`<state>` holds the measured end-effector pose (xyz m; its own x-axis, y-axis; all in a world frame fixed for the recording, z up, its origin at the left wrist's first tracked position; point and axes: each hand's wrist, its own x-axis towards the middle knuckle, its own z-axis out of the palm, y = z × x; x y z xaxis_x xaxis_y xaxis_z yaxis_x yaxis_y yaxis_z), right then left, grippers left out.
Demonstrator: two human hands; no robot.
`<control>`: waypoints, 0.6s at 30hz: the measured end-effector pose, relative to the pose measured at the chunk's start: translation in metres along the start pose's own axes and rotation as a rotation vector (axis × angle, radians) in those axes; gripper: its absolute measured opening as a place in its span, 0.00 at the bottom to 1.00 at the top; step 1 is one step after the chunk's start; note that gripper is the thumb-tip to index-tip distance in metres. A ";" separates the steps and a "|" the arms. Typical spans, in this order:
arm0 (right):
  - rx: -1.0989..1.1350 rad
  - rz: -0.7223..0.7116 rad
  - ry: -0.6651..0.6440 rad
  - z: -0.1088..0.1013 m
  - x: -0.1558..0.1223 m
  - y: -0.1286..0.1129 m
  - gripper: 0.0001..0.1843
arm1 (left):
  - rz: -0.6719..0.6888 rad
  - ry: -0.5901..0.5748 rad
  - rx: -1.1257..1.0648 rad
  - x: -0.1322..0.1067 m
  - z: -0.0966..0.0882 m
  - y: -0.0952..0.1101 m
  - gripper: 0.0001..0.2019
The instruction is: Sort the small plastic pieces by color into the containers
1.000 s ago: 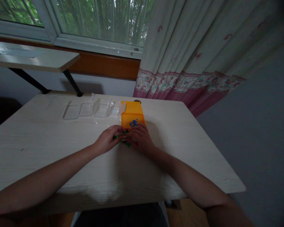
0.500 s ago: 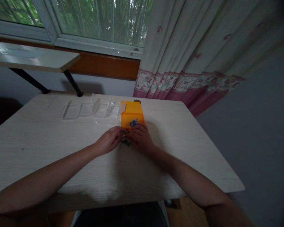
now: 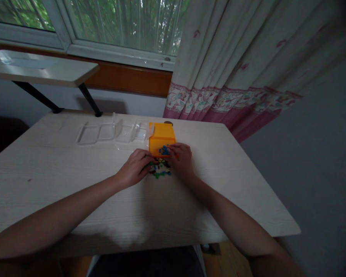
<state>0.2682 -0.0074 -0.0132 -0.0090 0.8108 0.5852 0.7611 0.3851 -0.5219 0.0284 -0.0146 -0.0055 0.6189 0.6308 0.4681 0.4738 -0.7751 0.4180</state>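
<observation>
A heap of small loose pieces, green, blue, yellow and dark, lies on the table in front of an open orange box. Small blue pieces sit together in the box's near half. My left hand rests at the left edge of the heap, its fingers bent but apart, the tips among the pieces. Over the box's near right corner is my right hand, thumb and fingertips drawn together beside the blue pieces. Whatever is between those fingertips is too small to make out.
Several clear plastic boxes with raised lids stand in a row left of the orange box. A raised white shelf on black legs is at the back left. A curtain hangs behind the table's right side.
My right hand has moved right, from the heap to the box's near right corner, uncovering more of the heap. My left hand has stayed near the heap; the hands are farther apart.
</observation>
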 end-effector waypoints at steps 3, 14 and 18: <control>0.003 -0.031 -0.033 0.000 -0.001 -0.002 0.15 | 0.001 -0.005 0.004 0.000 0.000 0.000 0.12; 0.049 -0.042 -0.014 0.000 -0.002 -0.005 0.19 | 0.016 -0.020 0.017 0.000 0.002 -0.003 0.10; 0.053 -0.046 -0.017 0.000 -0.002 -0.005 0.19 | 0.009 -0.024 0.021 0.000 0.001 -0.003 0.08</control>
<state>0.2645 -0.0105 -0.0120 -0.0543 0.7991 0.5987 0.7242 0.4444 -0.5274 0.0277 -0.0128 -0.0075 0.6376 0.6231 0.4530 0.4810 -0.7813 0.3978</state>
